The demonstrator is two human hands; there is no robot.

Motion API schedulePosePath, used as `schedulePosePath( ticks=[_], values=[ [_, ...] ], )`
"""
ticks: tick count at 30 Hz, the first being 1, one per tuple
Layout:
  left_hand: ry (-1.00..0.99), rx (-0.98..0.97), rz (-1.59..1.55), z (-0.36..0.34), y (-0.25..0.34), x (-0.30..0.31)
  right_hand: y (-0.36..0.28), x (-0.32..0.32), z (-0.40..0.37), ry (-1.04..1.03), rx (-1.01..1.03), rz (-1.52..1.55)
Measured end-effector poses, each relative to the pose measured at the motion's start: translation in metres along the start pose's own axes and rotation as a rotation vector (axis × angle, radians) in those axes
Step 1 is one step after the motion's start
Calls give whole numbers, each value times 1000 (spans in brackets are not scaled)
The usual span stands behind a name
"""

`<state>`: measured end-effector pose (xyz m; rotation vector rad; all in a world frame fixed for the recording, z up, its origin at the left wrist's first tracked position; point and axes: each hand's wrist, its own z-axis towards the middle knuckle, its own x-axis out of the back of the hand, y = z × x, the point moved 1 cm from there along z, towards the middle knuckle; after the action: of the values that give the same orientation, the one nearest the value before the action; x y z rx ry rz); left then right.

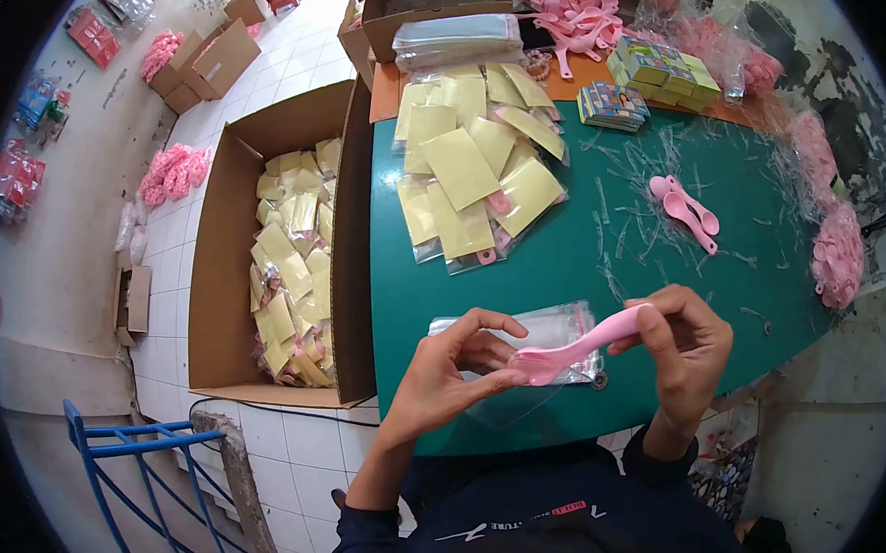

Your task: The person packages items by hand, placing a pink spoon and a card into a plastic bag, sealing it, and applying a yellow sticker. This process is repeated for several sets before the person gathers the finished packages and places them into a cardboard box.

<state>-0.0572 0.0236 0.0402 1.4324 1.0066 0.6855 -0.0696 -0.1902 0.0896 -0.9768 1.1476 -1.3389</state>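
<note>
A pink utensil [585, 344] is held up between my two hands above the near edge of the green table. My right hand [682, 351] pinches its handle end between thumb and fingers. At the other end, the fingers of my left hand [455, 369] are closed round its wider part. Clear plastic bags [561, 325] lie beneath the utensil, partly hidden by it and my left hand. Two pink spoons [689, 214] rest farther back on the right. Packets with yellowish cards [459, 167] are heaped at the back left of the table.
Left of the green table [565, 233] stands a cardboard box [225, 265] holding many packets. Card stacks [664, 73], pink utensils and a bundle of clear bags [457, 39] line the back. A blue metal frame [154, 442] stands at the lower left.
</note>
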Motion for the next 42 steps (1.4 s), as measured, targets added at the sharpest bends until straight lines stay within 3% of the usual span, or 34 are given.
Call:
schedulePosePath(
  ticks=[4,7,10,12,15,17,20,21,22,23,24,25,27,29,31,33,36,39,42],
  values=[
    [41,-80,-43,-2,0,-11,7,-10,-5,-146,-70,-95],
    [111,-206,-275,-3,3,-19,4,-13,-5,-203,-75,-121],
    [9,-122,274,-10,-3,1,4,-10,-4,-209,-48,-124],
    [-11,-91,304,-12,0,-3,4,-10,-3,-218,-43,-147],
    [80,-113,215,-10,0,-12,4,-13,5,-402,239,-457],
    [163,-107,74,-9,-8,-13,4,-9,10,-400,261,-425],
    [265,-354,73,-14,-18,0,-19,39,53,-348,299,-391],
    [259,-358,-52,-16,-18,1,-18,72,77,-407,318,-300],
    [252,-361,-176,-18,-17,2,-6,120,113,-579,328,-146],
    [240,-364,-299,-20,-16,4,25,172,149,-651,189,176],
    [174,-370,-297,-23,-21,10,33,200,182,-354,-196,-44],
    [154,-556,-250,-19,-27,10,46,211,184,-130,-326,-928],
    [127,-618,-177,-19,-21,14,73,227,201,120,-262,-1718],
    [120,-585,-263,-14,-20,13,95,242,250,48,52,-1538],
    [95,-515,-329,-17,-23,11,111,213,283,-169,-211,-1064],
    [47,-441,-365,-16,-25,13,134,187,302,-68,118,-1343],
    [203,-427,-463,-21,-23,19,161,156,323,177,61,-1206],
    [331,-365,-454,-31,-26,24,172,146,331,104,-85,-1278],
    [369,-263,-279,-29,-20,29,173,138,324,298,143,-1391]
  ],
)
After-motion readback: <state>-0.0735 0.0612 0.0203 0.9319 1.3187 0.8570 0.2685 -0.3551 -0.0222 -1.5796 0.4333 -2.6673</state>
